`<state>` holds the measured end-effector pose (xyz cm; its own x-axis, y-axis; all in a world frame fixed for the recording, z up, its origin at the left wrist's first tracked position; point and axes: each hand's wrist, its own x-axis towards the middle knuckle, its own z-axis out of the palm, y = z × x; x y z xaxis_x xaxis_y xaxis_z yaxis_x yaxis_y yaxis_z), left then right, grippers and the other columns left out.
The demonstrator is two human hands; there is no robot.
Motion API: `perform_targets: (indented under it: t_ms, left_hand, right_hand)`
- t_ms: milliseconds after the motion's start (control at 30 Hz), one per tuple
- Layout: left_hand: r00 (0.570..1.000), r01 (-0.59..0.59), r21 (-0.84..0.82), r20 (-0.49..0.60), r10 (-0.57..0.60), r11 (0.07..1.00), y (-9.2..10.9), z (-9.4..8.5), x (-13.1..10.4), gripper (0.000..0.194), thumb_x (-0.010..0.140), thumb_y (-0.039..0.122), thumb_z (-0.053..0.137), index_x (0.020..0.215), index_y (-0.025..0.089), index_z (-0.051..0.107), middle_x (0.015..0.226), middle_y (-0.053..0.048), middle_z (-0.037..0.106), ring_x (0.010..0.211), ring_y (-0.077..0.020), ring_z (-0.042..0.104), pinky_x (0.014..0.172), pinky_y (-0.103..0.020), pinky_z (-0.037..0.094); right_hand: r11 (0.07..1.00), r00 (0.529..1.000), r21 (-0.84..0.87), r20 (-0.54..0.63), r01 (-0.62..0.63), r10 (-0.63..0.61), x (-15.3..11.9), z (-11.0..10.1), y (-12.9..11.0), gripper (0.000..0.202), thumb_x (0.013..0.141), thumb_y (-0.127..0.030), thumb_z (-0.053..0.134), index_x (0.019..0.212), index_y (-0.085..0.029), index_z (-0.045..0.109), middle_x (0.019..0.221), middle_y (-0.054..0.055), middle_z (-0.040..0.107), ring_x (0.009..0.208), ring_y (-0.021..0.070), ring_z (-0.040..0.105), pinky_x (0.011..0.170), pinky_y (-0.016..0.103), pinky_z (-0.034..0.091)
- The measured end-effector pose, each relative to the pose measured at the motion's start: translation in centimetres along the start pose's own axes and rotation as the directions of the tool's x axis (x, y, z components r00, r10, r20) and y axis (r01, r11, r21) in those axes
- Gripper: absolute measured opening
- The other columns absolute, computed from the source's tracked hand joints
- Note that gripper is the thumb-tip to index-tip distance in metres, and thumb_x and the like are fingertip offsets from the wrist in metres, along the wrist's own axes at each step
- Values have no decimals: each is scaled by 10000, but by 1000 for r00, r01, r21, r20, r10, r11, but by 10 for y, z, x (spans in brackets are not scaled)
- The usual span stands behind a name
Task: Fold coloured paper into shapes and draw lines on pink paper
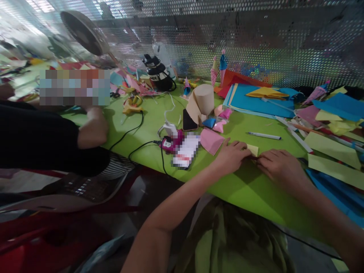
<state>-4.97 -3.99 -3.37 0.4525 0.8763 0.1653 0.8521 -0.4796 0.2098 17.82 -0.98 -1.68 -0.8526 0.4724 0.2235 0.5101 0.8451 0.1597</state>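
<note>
A small piece of pale yellow paper (252,150) lies on the green table (236,185) between my two hands. My left hand (233,154) grips its left side with the fingers closed. From the right, my right hand (277,163) has its fingers pressed together at the paper's lower right edge. The paper's lower part is partly hidden by my fingertips. Beside my left wrist lies a folded pink paper (212,140). A pen (264,135) rests on the table beyond my right hand.
Left of my arm are a phone (186,151) and a magenta power strip (170,142) with trailing cords. A paper roll (204,98), blue sheets (260,102) and a bottle (157,74) stand or lie farther back. Yellow strips (332,148) lie at right. Another person's arm (92,129) rests at left.
</note>
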Motion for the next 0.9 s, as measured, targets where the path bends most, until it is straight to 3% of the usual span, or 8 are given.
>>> perform_targets:
  t_ms: [233, 600, 900]
  left_hand:
    - [1000, 0, 21, -5, 0, 1000, -1, -1, 1, 270, 976, 209, 490, 1192, 260, 642, 1295, -54, 624, 1165, -260, 556, 1044, -492, 380]
    - [997, -72, 151, -16, 76, 986, 5, -4, 3, 262, 1014, 220, 467, 1211, 238, 639, 1212, -70, 657, 1094, -248, 602, 1080, -510, 348]
    - [991, -110, 264, -40, 125, 958, 10, 4, 17, 215, 1032, 230, 482, 1089, 213, 688, 1052, -63, 689, 958, -218, 628, 1040, -489, 371]
  right_hand:
    - [987, 999, -156, 34, 21, -16, 8, -3, -19, 152, 893, -46, 571, 866, -147, 682, 828, 88, 646, 807, 244, 534, 739, 381, 303]
    - [997, 997, 18, -41, -71, 71, 4, 5, 4, 149, 982, -250, 555, 896, -178, 653, 928, 97, 708, 885, 253, 593, 768, 374, 360]
    - [994, 994, 39, -45, -100, 102, 0, 3, 6, 101, 971, -234, 580, 934, -187, 662, 975, 94, 725, 927, 272, 614, 782, 382, 371]
